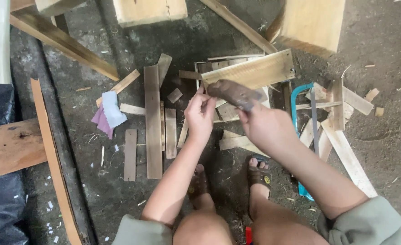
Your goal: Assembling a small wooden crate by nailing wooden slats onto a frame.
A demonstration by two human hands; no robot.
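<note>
Sandpaper (234,93) pinched between both my hands, above the wood scraps on the floor.
My right hand (266,127) is closed around its near end, my left hand (199,113) holds the far edge with its fingertips. A wooden board (250,72) lies just behind it, a blue hacksaw (302,136) rests to the right, and my sandalled feet (258,174) are below.

One head-worn camera looks steeply down, close above the floor (381,41).
</note>
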